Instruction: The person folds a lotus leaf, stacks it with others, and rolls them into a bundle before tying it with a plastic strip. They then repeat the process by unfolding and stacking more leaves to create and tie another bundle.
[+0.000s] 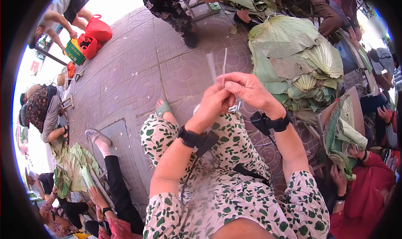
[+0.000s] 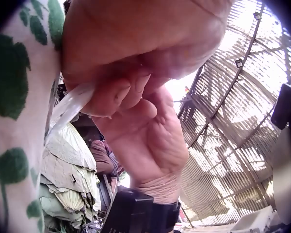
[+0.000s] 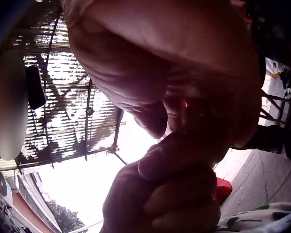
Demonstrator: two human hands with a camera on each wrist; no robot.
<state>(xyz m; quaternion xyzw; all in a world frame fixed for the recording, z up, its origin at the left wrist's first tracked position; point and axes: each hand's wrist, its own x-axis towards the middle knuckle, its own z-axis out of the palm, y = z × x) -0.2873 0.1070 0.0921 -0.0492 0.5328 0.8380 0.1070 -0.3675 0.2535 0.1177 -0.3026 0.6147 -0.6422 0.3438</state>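
Observation:
In the head view, my left hand and right hand meet above my lap. Their curled fingers pinch a thin translucent plastic strip between them. Two narrow ends stand up past the fingertips, and a pale bit shows below the hands. In the left wrist view, the strip comes out from under the left hand's curled fingers, with the right hand right behind. The right wrist view has both hands dark against the light, thumb and fingers pressed together; the strip is hidden there.
A tall stack of large dried green leaves stands ahead on the right. More leaves lie by a person in red at the right, and others at the left. Red bags stand far left on the paving. Several people sit around.

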